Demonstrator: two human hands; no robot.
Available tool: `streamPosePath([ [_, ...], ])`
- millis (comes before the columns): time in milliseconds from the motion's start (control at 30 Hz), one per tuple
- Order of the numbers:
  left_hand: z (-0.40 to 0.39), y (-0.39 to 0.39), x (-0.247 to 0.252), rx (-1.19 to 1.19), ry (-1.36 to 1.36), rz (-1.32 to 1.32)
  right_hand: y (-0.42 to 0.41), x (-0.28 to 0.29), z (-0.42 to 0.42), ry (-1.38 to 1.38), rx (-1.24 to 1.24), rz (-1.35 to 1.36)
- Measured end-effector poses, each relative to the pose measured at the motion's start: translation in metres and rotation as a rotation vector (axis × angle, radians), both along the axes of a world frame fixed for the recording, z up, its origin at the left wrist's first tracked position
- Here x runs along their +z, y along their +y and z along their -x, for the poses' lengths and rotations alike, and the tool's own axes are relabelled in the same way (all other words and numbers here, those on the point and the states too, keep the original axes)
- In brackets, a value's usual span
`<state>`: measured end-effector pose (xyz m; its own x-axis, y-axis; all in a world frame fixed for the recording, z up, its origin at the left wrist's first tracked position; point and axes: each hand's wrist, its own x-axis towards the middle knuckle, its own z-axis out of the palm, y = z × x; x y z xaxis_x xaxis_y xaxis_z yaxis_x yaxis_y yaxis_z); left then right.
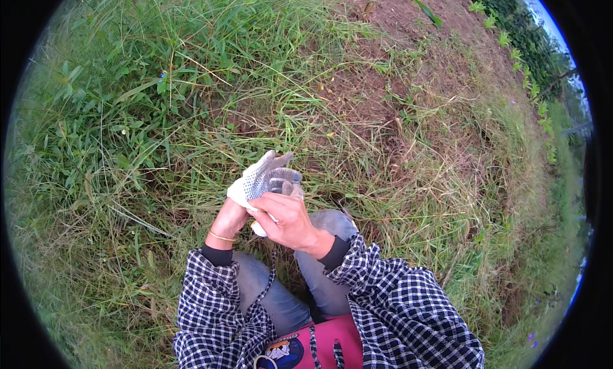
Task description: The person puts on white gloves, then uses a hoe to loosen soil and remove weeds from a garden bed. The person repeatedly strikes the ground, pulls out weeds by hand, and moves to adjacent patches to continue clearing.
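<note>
My left hand (268, 177) wears a white knitted work glove (254, 176) with blue dots on the palm and soil-grey fingers. Its palm is turned up and its fingers are partly apart. Bare, my right hand (282, 215) pinches the glove near its cuff, at the base of the left palm. A small white piece of fabric with a yellowish edge (258, 229) shows beneath my right hand; whether it belongs to a second glove is unclear. Both hands are above my bent knees. A thin bangle (221, 236) circles my left wrist.
Tall green grass and weeds (134, 91) grow at the left and ahead. Flattened, drying grass (421, 177) covers the ground to the right. Bare reddish soil (407, 14) lies farther ahead, with a thin stem (370, 2) standing in it. A row of leafy plants (515, 55) runs along the right.
</note>
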<state>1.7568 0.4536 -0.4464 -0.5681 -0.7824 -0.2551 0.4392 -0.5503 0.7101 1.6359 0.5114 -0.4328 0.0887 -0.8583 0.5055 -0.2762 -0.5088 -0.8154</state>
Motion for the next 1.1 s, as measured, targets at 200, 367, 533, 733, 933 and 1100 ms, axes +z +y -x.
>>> streamPosePath([
  [200,-0.024,-0.001,-0.003,0.387,0.093,0.029,-0.004,0.002,-0.014,-0.082,0.149,-0.25],
  [367,-0.025,0.002,-0.048,0.544,-0.001,0.047,-0.002,0.002,-0.008,0.015,0.121,-0.174],
  [533,0.006,-0.024,0.0,0.253,0.154,-0.177,-0.005,-0.002,-0.01,-0.037,0.071,-0.139],
  [733,0.007,-0.026,0.01,0.081,0.105,-0.035,-0.004,0.004,-0.01,-0.085,0.139,-0.212],
  [933,0.002,-0.038,0.003,0.285,0.117,-0.106,-0.002,-0.002,-0.013,-0.057,0.13,-0.133],
  [1100,-0.009,-0.029,-0.018,0.248,0.062,-0.115,-0.002,-0.002,-0.016,-0.045,0.159,-0.078],
])
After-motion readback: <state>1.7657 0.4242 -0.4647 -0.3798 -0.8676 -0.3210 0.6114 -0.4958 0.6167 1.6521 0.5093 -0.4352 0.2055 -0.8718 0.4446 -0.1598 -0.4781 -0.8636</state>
